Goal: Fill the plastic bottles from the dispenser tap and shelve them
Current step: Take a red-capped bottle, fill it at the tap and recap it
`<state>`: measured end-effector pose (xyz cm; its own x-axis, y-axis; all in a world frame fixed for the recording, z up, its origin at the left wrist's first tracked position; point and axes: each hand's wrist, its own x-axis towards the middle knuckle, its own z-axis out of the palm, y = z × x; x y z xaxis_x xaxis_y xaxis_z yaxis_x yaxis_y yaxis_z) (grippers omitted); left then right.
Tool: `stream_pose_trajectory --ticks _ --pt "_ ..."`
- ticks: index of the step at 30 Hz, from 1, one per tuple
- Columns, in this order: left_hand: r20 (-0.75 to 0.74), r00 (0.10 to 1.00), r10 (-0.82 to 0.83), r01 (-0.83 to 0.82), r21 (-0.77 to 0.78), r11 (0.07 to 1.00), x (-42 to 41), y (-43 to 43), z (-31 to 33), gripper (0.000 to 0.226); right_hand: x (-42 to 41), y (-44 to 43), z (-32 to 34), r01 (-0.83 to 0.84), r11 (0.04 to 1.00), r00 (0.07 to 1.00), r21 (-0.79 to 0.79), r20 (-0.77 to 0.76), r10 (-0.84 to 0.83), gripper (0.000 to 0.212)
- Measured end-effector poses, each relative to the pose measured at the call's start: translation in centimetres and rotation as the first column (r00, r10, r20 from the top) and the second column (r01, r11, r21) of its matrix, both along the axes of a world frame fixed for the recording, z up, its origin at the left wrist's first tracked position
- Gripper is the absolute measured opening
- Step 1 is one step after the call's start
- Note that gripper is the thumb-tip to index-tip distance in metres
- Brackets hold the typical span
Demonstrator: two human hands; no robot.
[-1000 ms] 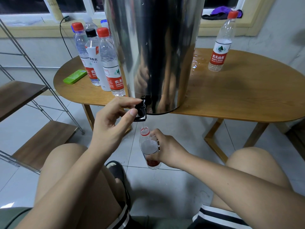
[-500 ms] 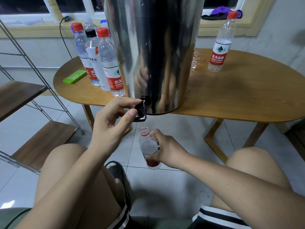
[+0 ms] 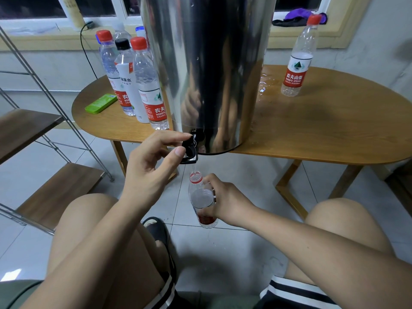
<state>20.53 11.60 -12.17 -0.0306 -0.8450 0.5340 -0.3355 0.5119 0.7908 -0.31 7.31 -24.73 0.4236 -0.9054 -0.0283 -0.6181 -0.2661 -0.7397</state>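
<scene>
A tall steel dispenser (image 3: 214, 63) stands on the wooden table (image 3: 323, 134), its black tap (image 3: 190, 150) hanging over the front edge. My left hand (image 3: 153, 166) pinches the tap lever between thumb and forefinger. A thin stream of water falls into an uncapped clear bottle (image 3: 201, 197) with a red neck ring. My right hand (image 3: 225, 201) grips that bottle upright just below the tap. Several capped bottles (image 3: 142, 79) stand in a cluster on the table left of the dispenser. One more capped bottle (image 3: 297, 61) stands at the right.
A metal-framed rack with wooden shelves (image 3: 55, 192) stands at the left. A green flat case (image 3: 101, 103) lies on the table's left end. Spilled water (image 3: 265, 83) glistens on the table right of the dispenser. My knees flank the tiled floor below the bottle.
</scene>
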Motion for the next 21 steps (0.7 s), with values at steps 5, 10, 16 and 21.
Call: stream_pose_trajectory --ticks 5,10,16,21 --pt "0.001 1.000 -0.011 0.011 -0.003 1.000 0.04 -0.04 0.03 0.026 0.01 -0.05 -0.06 0.003 1.000 1.000 0.001 0.001 -0.003 0.068" --pt "-0.003 1.000 -0.013 0.013 0.004 1.000 0.07 -0.05 0.02 0.027 0.01 -0.12 -0.06 0.007 1.000 1.000 0.005 0.005 -0.007 0.068" --pt "-0.003 1.000 -0.008 0.008 0.001 1.000 0.06 -0.02 0.02 0.028 -0.06 -0.01 -0.01 0.001 1.000 1.000 0.009 -0.001 -0.001 0.069" --pt "-0.008 1.000 -0.007 0.007 0.003 1.000 0.06 0.01 -0.04 0.028 -0.01 -0.02 0.06 -0.002 1.000 1.000 0.019 -0.005 0.002 0.070"
